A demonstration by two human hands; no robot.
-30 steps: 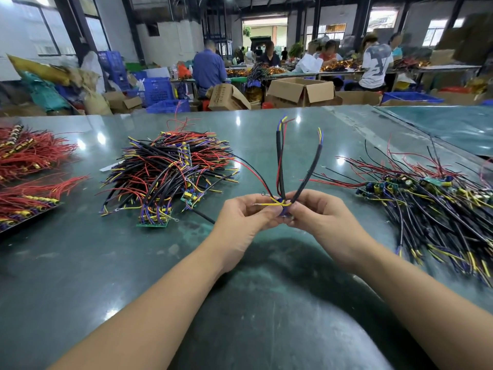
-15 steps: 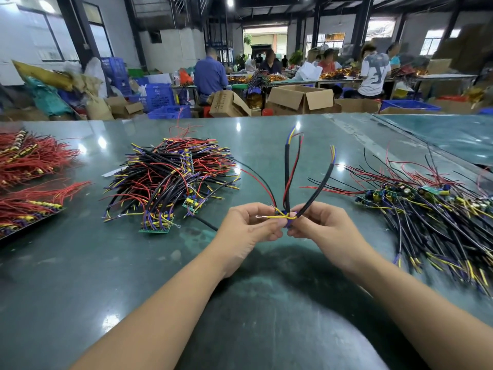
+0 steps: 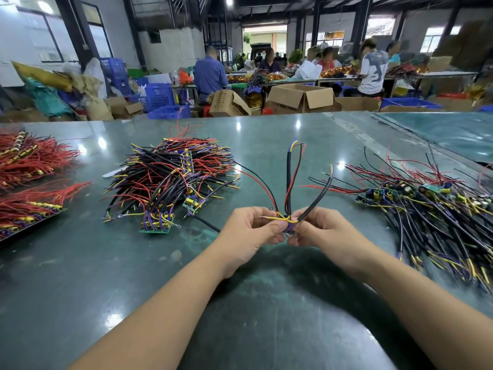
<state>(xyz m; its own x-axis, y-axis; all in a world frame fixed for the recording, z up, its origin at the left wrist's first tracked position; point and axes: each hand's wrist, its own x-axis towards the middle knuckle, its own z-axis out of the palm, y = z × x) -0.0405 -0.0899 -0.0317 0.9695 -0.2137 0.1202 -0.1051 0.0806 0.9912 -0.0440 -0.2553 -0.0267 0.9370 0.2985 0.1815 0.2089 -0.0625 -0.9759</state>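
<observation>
As left hand (image 3: 248,235) and right hand (image 3: 326,233) pinch it, wire harness (image 3: 288,182) stands upright.

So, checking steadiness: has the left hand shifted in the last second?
No; the left hand keeps the same gap right of the green board.

Bright overhead lamps, glare spots on glossy table (image 3: 266,145), soft shadow beneath forearms, wide-angle bending at edges, blurred background
</observation>
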